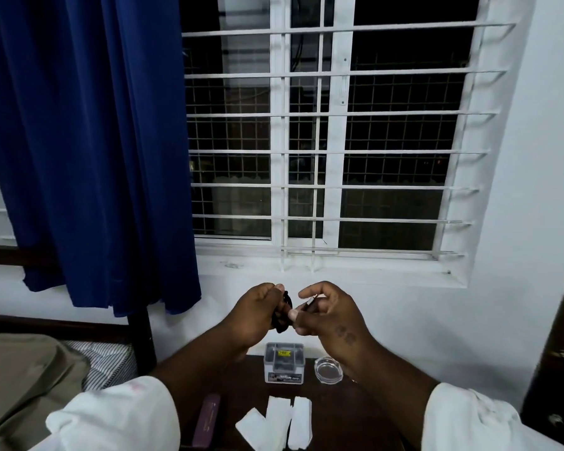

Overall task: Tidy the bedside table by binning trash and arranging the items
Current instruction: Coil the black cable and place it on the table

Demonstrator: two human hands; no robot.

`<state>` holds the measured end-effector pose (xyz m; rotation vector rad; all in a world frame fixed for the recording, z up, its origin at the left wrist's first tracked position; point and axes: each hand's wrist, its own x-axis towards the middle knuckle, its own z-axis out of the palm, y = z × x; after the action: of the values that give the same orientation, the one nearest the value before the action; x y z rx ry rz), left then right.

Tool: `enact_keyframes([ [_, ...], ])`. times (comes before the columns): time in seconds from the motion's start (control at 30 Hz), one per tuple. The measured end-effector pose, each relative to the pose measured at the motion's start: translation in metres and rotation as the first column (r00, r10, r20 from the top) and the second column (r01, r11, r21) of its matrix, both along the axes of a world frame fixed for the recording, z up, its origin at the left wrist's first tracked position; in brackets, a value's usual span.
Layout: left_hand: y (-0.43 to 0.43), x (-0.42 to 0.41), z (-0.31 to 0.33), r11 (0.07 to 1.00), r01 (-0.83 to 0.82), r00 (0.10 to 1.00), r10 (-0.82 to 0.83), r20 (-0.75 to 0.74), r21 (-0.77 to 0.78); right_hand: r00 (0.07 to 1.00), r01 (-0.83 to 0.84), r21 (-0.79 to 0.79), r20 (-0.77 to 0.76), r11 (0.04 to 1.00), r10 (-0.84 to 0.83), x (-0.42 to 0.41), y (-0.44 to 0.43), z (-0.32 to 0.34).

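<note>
Gripping a black cord (282, 317) in the left hand (258, 315), pinching its metal tip (310, 301) with the right hand (331, 312); best wound snugly, end tucked.

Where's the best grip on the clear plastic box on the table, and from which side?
Probably set the grip across the two side walls of the clear plastic box, coming from above. It stands upright with flat vertical sides. The glass ashtray at its right stands apart, leaving finger room. What lies at its left is hidden by the left forearm.
</note>
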<state>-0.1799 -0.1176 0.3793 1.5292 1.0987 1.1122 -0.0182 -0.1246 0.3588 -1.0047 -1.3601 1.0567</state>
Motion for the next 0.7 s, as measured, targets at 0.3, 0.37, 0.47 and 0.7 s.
enact_keyframes([
  [0.3,0.000,0.009,0.001,0.999,0.016,0.988,-0.009,0.154,-0.042,0.980,0.141,0.020,-0.148,0.990,-0.137,-0.010,-0.002,-0.005],
  [0.37,0.002,0.011,0.001,0.999,0.000,0.986,0.007,0.169,-0.040,0.986,0.131,0.061,-0.110,0.989,-0.124,-0.011,-0.001,-0.004],
  [0.47,0.003,0.012,0.002,0.998,-0.038,0.982,0.048,0.183,-0.059,0.991,0.116,0.079,-0.076,0.990,-0.110,-0.010,0.000,-0.004],
  [0.7,0.005,0.011,0.003,0.996,-0.065,0.971,0.078,0.226,-0.065,0.933,0.234,0.152,0.244,0.960,-0.266,-0.008,0.005,-0.007],
])
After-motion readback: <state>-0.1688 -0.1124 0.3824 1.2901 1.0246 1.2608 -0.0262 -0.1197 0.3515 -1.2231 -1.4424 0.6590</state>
